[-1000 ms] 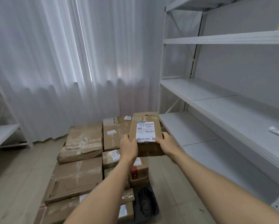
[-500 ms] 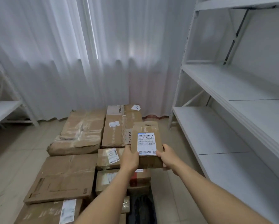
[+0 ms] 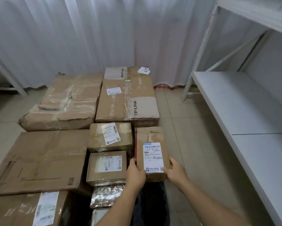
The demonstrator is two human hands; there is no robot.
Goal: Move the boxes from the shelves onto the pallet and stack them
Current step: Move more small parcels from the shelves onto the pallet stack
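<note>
Pallet hidden beneath boxes; bottom-left box [image 3: 27,209] cut by frame edge; label print unreadable.

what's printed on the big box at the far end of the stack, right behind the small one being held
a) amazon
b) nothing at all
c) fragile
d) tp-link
d: the large carton behind the small labelled box, which both hands hold, carries TP-LINK lettering on its top tape strips.

I saw white curtains [image 3: 88,35] hanging to a pale tiled floor [image 3: 186,144], daylight glowing through them, and white metal shelving [image 3: 244,101] along my right, another rack [image 3: 4,79] at left.
</note>
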